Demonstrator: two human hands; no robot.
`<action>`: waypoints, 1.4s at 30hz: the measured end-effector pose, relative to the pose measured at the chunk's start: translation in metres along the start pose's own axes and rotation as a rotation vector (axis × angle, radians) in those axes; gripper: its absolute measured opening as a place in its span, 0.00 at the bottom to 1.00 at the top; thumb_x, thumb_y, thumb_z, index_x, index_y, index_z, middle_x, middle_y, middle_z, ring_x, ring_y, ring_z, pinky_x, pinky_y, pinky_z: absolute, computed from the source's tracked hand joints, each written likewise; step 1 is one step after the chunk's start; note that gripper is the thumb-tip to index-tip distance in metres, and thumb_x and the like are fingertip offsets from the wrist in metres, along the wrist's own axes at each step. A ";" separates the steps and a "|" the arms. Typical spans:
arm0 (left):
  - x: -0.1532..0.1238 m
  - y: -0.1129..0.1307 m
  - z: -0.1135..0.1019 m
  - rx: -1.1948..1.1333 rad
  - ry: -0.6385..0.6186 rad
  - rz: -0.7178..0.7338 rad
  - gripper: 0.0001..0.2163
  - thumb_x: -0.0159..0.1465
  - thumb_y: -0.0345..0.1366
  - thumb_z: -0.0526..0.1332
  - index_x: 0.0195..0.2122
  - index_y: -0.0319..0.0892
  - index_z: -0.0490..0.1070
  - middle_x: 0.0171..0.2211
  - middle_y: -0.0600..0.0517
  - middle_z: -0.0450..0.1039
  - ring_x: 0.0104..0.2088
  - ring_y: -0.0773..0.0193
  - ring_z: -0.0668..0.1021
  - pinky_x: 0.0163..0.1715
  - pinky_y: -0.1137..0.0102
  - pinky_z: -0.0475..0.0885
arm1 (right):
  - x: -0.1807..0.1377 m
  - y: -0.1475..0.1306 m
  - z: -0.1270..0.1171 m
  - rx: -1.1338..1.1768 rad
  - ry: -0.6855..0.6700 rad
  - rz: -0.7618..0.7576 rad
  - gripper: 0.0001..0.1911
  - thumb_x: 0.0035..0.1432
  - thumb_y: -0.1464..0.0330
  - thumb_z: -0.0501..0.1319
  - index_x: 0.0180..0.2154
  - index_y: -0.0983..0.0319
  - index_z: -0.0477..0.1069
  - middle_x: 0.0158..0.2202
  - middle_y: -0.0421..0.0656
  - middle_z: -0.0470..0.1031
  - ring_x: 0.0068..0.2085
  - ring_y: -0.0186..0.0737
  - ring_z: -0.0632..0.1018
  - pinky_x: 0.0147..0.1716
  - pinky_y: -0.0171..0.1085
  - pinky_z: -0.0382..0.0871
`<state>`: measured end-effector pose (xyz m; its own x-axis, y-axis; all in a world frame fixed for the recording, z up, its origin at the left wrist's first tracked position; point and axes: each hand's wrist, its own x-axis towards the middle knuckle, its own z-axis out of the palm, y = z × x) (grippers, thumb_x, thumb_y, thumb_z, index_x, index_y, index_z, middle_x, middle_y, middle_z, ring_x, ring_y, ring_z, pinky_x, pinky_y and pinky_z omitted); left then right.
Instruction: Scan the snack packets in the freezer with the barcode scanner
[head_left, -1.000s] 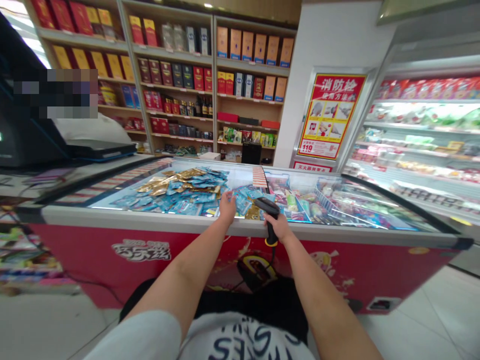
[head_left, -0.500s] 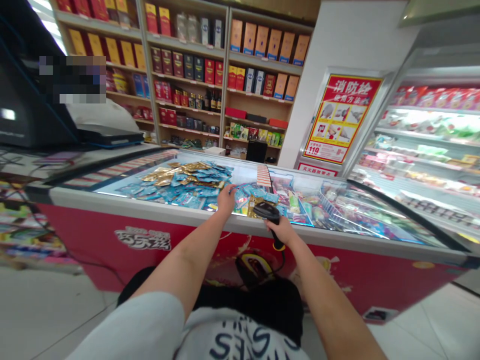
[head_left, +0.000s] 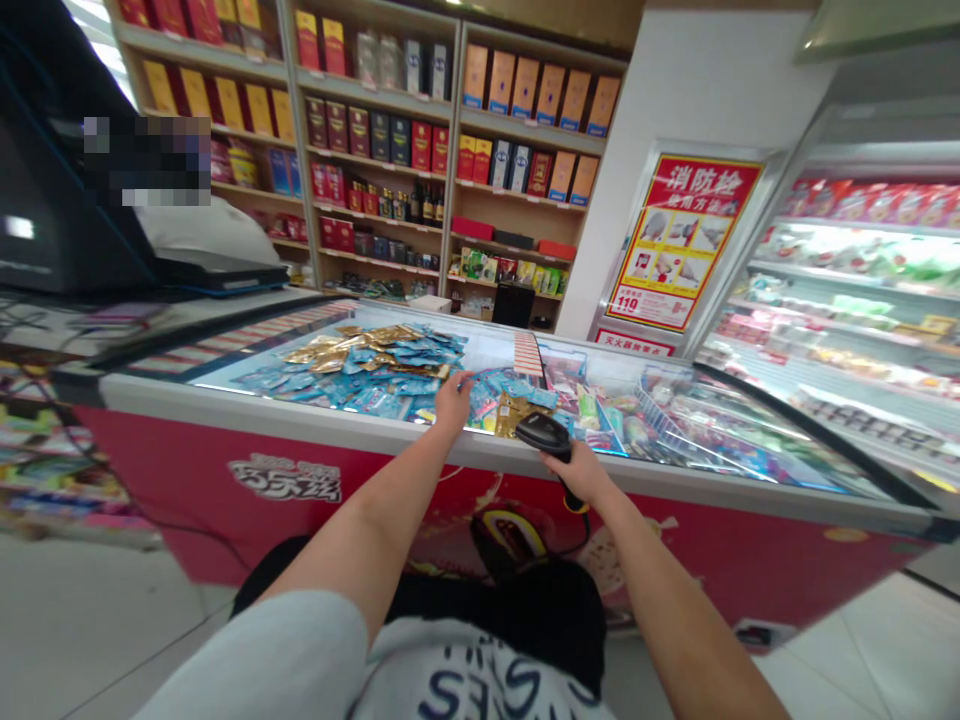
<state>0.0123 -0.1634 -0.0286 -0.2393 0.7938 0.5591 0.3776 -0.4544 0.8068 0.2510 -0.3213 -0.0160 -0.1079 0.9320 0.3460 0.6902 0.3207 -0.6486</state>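
Note:
My right hand is wrapped around the handle of a black barcode scanner, whose head points left over the front edge of the chest freezer. Just under the scanner head lies a gold packet, with more blue packets behind it on the glass. Between these and a large heap of blue and gold packets, my left hand is over the glass. Its fingers are partly bent and a little apart, and I see nothing held in them. The palm side is hidden.
Frozen goods show through the freezer's glass at right, beside a wire basket. A black checkout machine stands at far left, with a person behind it. Shelves of boxes line the back; a lit display fridge is at right.
My right hand has moved slightly right and down with the barcode scanner, uncovering more of the gold packet. My left hand stays almost in the same spot.

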 end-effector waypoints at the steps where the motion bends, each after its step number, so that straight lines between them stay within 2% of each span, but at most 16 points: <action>1: 0.000 0.000 0.000 -0.001 0.000 0.001 0.10 0.62 0.33 0.58 0.42 0.42 0.77 0.42 0.49 0.79 0.45 0.58 0.78 0.49 0.64 0.69 | -0.002 -0.001 -0.004 -0.040 0.010 -0.022 0.14 0.55 0.59 0.62 0.33 0.63 0.78 0.29 0.48 0.81 0.34 0.50 0.80 0.35 0.42 0.70; 3: 0.000 0.000 0.000 -0.006 0.000 0.005 0.10 0.62 0.33 0.58 0.42 0.42 0.77 0.43 0.49 0.78 0.46 0.58 0.78 0.50 0.65 0.69 | -0.005 -0.002 -0.010 -0.124 0.023 -0.052 0.14 0.54 0.60 0.63 0.36 0.63 0.79 0.32 0.49 0.81 0.37 0.52 0.80 0.36 0.42 0.70; 6: -0.001 0.001 0.001 -0.012 0.000 0.008 0.10 0.62 0.33 0.58 0.42 0.42 0.76 0.43 0.49 0.78 0.46 0.58 0.77 0.50 0.65 0.69 | -0.009 -0.004 -0.018 -0.193 0.021 -0.070 0.14 0.53 0.60 0.63 0.36 0.63 0.79 0.31 0.50 0.81 0.36 0.53 0.80 0.35 0.42 0.69; 10: -0.001 0.002 0.000 0.035 0.031 -0.031 0.11 0.63 0.33 0.58 0.45 0.41 0.74 0.41 0.48 0.77 0.43 0.58 0.78 0.47 0.65 0.70 | -0.009 -0.006 -0.017 -0.126 0.067 -0.052 0.15 0.53 0.59 0.63 0.37 0.63 0.79 0.33 0.50 0.81 0.37 0.52 0.80 0.36 0.43 0.69; 12: -0.002 0.003 -0.002 0.057 0.056 -0.050 0.13 0.63 0.33 0.57 0.48 0.41 0.72 0.39 0.48 0.77 0.40 0.59 0.78 0.45 0.65 0.70 | -0.006 -0.006 -0.013 -0.034 0.075 -0.008 0.15 0.53 0.58 0.63 0.33 0.63 0.79 0.30 0.48 0.80 0.35 0.50 0.79 0.36 0.42 0.69; 14: -0.002 0.004 -0.003 0.069 0.056 -0.033 0.12 0.64 0.31 0.54 0.46 0.40 0.73 0.38 0.48 0.76 0.40 0.59 0.78 0.46 0.64 0.70 | -0.002 -0.002 -0.008 0.086 0.069 0.049 0.17 0.54 0.56 0.62 0.26 0.62 0.77 0.24 0.46 0.77 0.30 0.46 0.77 0.33 0.41 0.67; 16: -0.002 0.007 -0.005 0.081 0.027 0.030 0.12 0.63 0.28 0.51 0.40 0.40 0.75 0.38 0.47 0.76 0.42 0.59 0.77 0.48 0.62 0.70 | 0.002 0.004 -0.002 0.229 0.082 0.091 0.20 0.54 0.54 0.62 0.20 0.62 0.74 0.21 0.45 0.75 0.26 0.42 0.74 0.29 0.39 0.66; 19: 0.005 0.015 -0.008 0.088 0.016 0.149 0.15 0.61 0.25 0.49 0.36 0.40 0.76 0.38 0.47 0.76 0.45 0.57 0.76 0.52 0.60 0.68 | 0.009 0.014 0.008 0.471 0.147 0.136 0.21 0.53 0.53 0.63 0.19 0.63 0.73 0.19 0.43 0.73 0.23 0.38 0.71 0.26 0.37 0.63; 23: 0.030 0.035 -0.020 0.094 0.164 0.152 0.18 0.62 0.25 0.49 0.45 0.38 0.75 0.44 0.43 0.73 0.49 0.57 0.74 0.56 0.62 0.66 | 0.016 0.017 0.019 0.779 0.268 0.188 0.18 0.49 0.54 0.67 0.22 0.63 0.73 0.20 0.42 0.73 0.23 0.36 0.71 0.25 0.36 0.63; 26: 0.059 0.048 -0.040 0.142 0.294 0.064 0.19 0.63 0.26 0.50 0.53 0.37 0.71 0.52 0.41 0.69 0.55 0.56 0.70 0.60 0.63 0.62 | 0.023 0.012 0.023 0.967 0.359 0.237 0.16 0.45 0.56 0.69 0.26 0.63 0.74 0.20 0.41 0.73 0.22 0.36 0.71 0.24 0.36 0.64; 28: 0.079 0.050 -0.058 0.238 0.316 -0.014 0.21 0.64 0.26 0.49 0.58 0.34 0.66 0.56 0.38 0.66 0.59 0.55 0.68 0.62 0.62 0.60 | 0.027 0.009 0.024 1.011 0.390 0.278 0.16 0.43 0.56 0.70 0.27 0.63 0.74 0.19 0.41 0.73 0.21 0.36 0.70 0.23 0.36 0.64; 31: 0.100 0.046 -0.085 0.459 0.215 -0.119 0.22 0.64 0.25 0.49 0.60 0.31 0.63 0.57 0.35 0.66 0.60 0.53 0.67 0.60 0.60 0.61 | 0.031 0.007 0.027 0.975 0.374 0.333 0.16 0.43 0.56 0.69 0.25 0.63 0.74 0.19 0.41 0.72 0.20 0.36 0.70 0.21 0.35 0.62; 35: 0.110 0.033 -0.108 0.687 0.017 -0.274 0.20 0.60 0.29 0.58 0.54 0.30 0.68 0.54 0.31 0.69 0.57 0.43 0.70 0.55 0.53 0.66 | 0.033 0.009 0.030 0.879 0.325 0.334 0.16 0.45 0.57 0.68 0.24 0.64 0.75 0.19 0.42 0.73 0.22 0.36 0.71 0.23 0.36 0.62; 38: 0.110 0.025 -0.113 0.800 -0.024 -0.393 0.21 0.57 0.36 0.63 0.51 0.33 0.69 0.54 0.29 0.69 0.59 0.35 0.67 0.52 0.45 0.66 | 0.033 0.013 0.032 0.814 0.309 0.312 0.17 0.46 0.55 0.67 0.23 0.64 0.75 0.19 0.43 0.74 0.22 0.36 0.71 0.24 0.36 0.63; 42: 0.110 0.015 -0.111 0.843 -0.034 -0.402 0.23 0.58 0.46 0.62 0.50 0.35 0.70 0.57 0.28 0.66 0.62 0.33 0.62 0.54 0.41 0.61 | 0.033 0.018 0.034 0.751 0.297 0.321 0.20 0.48 0.54 0.66 0.19 0.64 0.73 0.19 0.43 0.72 0.21 0.36 0.69 0.24 0.37 0.62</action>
<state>-0.1074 -0.1277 0.0666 -0.4719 0.8451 0.2513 0.7993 0.2898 0.5264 0.2361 -0.2788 -0.0393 0.2749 0.9474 0.1640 -0.0114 0.1737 -0.9847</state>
